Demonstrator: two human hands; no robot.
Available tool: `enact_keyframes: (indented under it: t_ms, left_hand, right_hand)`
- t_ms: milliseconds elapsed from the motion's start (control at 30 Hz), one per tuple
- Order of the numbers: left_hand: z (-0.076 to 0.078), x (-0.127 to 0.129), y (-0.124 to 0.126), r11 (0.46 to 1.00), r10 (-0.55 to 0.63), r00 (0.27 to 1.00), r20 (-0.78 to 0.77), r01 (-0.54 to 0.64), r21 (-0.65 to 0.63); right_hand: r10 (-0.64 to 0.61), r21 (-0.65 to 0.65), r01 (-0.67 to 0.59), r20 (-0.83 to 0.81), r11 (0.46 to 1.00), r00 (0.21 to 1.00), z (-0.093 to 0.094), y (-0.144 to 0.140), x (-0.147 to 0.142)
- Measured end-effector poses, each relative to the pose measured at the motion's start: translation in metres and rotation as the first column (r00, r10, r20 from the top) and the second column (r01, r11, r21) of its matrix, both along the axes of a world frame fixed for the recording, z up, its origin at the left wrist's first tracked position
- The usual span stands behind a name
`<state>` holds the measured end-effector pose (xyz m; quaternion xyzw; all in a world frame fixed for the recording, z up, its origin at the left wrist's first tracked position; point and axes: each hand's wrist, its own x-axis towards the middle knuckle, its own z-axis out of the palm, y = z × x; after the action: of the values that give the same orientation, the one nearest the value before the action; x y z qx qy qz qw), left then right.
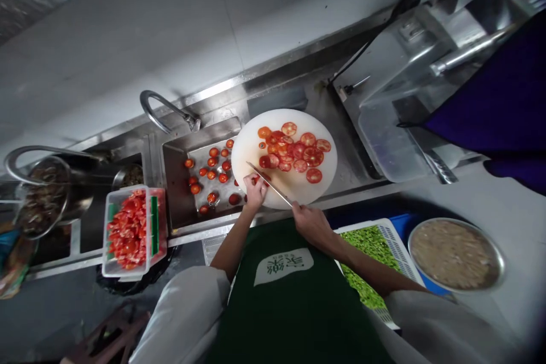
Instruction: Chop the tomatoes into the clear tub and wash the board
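On the round white cutting board [243,148], my left hand [255,192] closes its fingers round a red tomato [265,178] near the board's front left edge; much of that tomato is hidden. My right hand [310,220] grips the handle of a knife [277,190], its blade lying slantwise beside my left fingers and over or against the tomato. I cannot tell how deep the edge is. Many round tomato slices [313,156] lie spread and overlapping behind the blade, toward the board's right side.
Whole tomatoes [223,177] sit in a metal sink [177,182] left of the board, below a curved faucet [164,105]. A clear tub [125,273] of cut tomato stands further left. Right are a white basket [394,242] of chopped greens, a metal bowl [456,256] and a cleaver [433,159].
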<state>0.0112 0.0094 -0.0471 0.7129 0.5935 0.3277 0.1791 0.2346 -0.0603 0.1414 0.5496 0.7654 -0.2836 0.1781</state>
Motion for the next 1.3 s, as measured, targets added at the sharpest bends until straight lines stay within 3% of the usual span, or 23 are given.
enact_keyframes:
  t_ms: [233,467,567,700,800,900,1033,1200,1300]
  left_hand:
    - [0.006,0.001,0.001,0.999,0.023,0.998,0.059,-0.021,-0.03]
    - [0.009,0.003,0.003,0.996,0.084,0.991,0.101,-0.083,-0.01]
    - [0.024,0.0,0.004,0.999,0.033,0.987,0.156,-0.036,0.011]
    - [0.051,-0.006,0.004,0.996,-0.068,0.99,0.126,0.061,0.058]
    - [0.064,-0.006,0.006,0.994,-0.1,0.995,0.021,0.101,-0.044]
    - [0.066,-0.003,0.006,0.983,-0.107,0.993,-0.042,0.1,-0.157]
    - [0.063,-0.008,-0.001,0.995,-0.068,0.998,0.013,0.069,-0.076]
    - [0.064,-0.018,-0.008,0.981,-0.192,0.981,0.012,0.192,0.01]
    - [0.065,-0.018,-0.007,0.981,-0.196,0.981,-0.007,0.196,0.008]
  right_hand:
    - [0.038,0.012,-0.037,-0.076,0.999,0.996,-0.01,0.044,-0.019]
    - [-0.048,-0.166,0.05,0.017,0.985,0.999,-0.026,-0.006,0.03]
    - [-0.085,-0.187,0.089,0.031,0.978,0.996,-0.023,-0.016,0.051]
    - [-0.142,-0.105,0.143,0.02,0.984,0.99,-0.022,-0.009,0.065]
    - [-0.166,-0.069,0.169,0.058,0.983,0.984,-0.023,-0.004,0.068]
    - [-0.149,-0.067,0.154,0.073,0.986,0.986,-0.022,-0.006,0.066]
    - [-0.121,-0.077,0.123,0.028,0.989,0.992,-0.02,-0.013,0.056]
    - [-0.105,-0.096,0.108,0.036,0.989,0.994,-0.018,-0.021,0.041]
    - [-0.088,-0.059,0.09,0.046,0.994,0.995,-0.01,-0.027,0.032]
